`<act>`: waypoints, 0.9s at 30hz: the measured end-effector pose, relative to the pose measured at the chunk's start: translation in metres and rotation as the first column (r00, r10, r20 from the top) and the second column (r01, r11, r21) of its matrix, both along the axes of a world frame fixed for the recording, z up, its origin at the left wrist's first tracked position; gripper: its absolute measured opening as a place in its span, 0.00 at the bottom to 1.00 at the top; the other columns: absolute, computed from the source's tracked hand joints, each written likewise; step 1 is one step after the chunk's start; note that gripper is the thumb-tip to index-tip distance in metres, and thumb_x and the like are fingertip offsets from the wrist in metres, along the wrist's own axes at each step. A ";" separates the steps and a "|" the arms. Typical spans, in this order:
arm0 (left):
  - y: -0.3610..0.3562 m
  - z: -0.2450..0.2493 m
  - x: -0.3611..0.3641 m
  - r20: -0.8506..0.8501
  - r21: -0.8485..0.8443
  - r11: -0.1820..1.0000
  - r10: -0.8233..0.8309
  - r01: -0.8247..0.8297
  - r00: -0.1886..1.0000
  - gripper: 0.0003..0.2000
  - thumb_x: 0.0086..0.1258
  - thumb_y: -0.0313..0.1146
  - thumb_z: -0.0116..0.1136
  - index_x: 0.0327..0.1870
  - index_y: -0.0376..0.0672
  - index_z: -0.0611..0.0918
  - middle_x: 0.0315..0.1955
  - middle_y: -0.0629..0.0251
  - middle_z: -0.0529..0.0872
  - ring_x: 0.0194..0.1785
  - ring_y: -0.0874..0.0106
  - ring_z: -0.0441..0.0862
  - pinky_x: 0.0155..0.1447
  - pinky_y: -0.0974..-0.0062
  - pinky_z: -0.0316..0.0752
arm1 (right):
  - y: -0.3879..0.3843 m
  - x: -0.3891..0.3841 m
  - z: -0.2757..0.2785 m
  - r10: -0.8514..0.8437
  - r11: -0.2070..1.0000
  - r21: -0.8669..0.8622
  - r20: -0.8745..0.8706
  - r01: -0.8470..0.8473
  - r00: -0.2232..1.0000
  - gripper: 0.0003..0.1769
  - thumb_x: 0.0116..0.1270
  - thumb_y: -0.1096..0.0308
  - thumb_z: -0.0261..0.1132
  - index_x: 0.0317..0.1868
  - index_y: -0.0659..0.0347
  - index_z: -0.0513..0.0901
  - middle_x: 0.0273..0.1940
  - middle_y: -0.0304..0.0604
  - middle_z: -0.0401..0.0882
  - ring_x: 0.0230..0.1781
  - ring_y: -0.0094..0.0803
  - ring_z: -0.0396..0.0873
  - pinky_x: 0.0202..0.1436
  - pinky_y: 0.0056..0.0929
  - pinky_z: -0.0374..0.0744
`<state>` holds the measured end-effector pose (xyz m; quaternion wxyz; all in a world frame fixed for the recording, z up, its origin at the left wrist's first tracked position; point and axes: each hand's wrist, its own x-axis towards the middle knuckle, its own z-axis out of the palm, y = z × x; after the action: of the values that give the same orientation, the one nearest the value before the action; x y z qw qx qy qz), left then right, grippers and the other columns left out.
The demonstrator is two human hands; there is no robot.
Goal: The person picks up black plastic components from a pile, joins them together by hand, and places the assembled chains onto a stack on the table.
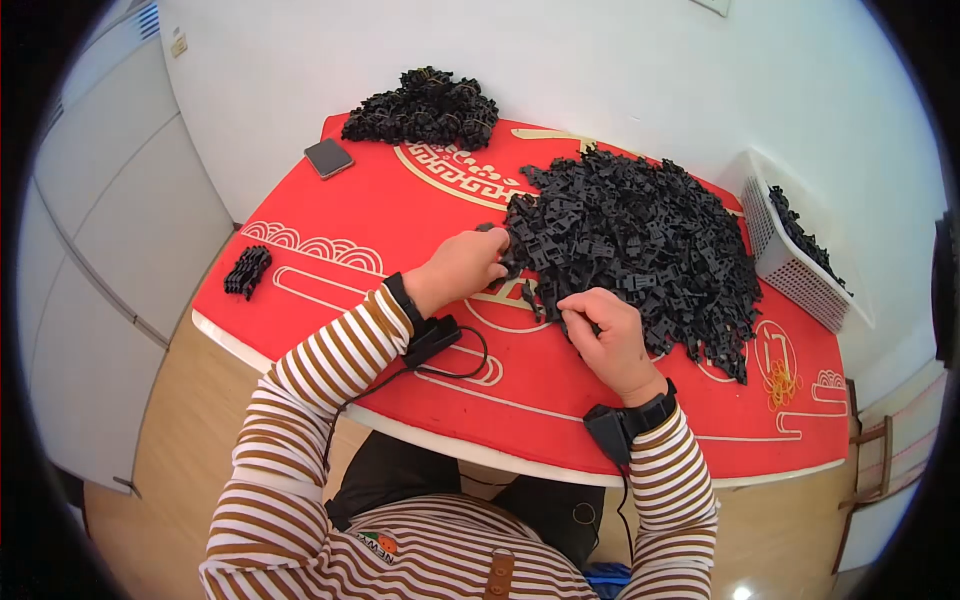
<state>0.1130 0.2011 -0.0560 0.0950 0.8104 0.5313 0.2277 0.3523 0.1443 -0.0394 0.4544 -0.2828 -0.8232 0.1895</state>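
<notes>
A large heap of small black plastic parts (640, 245) lies on the red-covered table. At its left edge, my left hand (460, 268) is closed, with dark parts showing at its fingertips. My right hand (605, 335) is at the heap's lower edge, fingers curled in a pinch. A bit of black shows in its grip, mostly hidden by the fingers. Between the two hands, a few loose black parts (535, 298) lie at the heap's border.
Bundled black parts (425, 110) are piled at the back left, near a phone (328, 158). A small stack of parts (248, 272) sits at the left. At the right stand a white basket (790, 265) holding black parts and some yellow rubber bands (781, 384). Cables run from both wrists.
</notes>
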 end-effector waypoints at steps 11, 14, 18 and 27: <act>-0.035 0.024 -0.026 0.859 -0.464 0.827 0.332 0.317 0.389 0.11 0.64 0.22 0.55 0.48 0.39 0.75 0.31 0.68 0.80 0.30 0.79 0.80 0.35 0.83 0.79 | 0.006 -0.022 -0.007 -0.060 0.994 0.102 0.119 0.048 0.991 0.06 0.56 0.80 0.61 0.36 0.67 0.80 0.29 0.46 0.78 0.29 0.39 0.78 0.31 0.29 0.75; -0.046 0.023 -0.023 0.899 -0.427 0.830 0.344 0.360 0.271 0.13 0.65 0.20 0.53 0.51 0.40 0.73 0.33 0.67 0.81 0.31 0.78 0.81 0.36 0.82 0.80 | 0.016 -0.044 -0.003 -0.092 0.978 0.208 0.301 0.029 0.949 0.06 0.57 0.76 0.61 0.35 0.64 0.80 0.33 0.46 0.79 0.36 0.41 0.78 0.37 0.30 0.76; -0.043 0.016 -0.024 0.955 -0.285 0.857 0.217 0.429 0.201 0.15 0.66 0.20 0.53 0.53 0.41 0.72 0.36 0.66 0.82 0.36 0.78 0.81 0.39 0.81 0.80 | 0.030 -0.071 0.005 -0.179 0.940 0.333 0.661 -0.071 0.729 0.09 0.57 0.68 0.58 0.36 0.59 0.81 0.45 0.41 0.78 0.53 0.40 0.72 0.49 0.35 0.73; -0.045 0.012 -0.022 0.983 -0.182 0.863 0.147 0.472 0.110 0.14 0.68 0.21 0.52 0.53 0.41 0.71 0.40 0.66 0.81 0.43 0.77 0.81 0.47 0.81 0.77 | 0.046 -0.077 -0.004 -0.208 0.897 0.441 0.500 -0.040 0.841 0.09 0.57 0.72 0.60 0.40 0.60 0.78 0.44 0.42 0.79 0.51 0.41 0.74 0.49 0.42 0.73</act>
<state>0.0915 0.1557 -0.0436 0.6334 0.4616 0.2736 0.5575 0.2758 0.1900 -0.0430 0.2663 -0.2524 -0.9242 -0.1059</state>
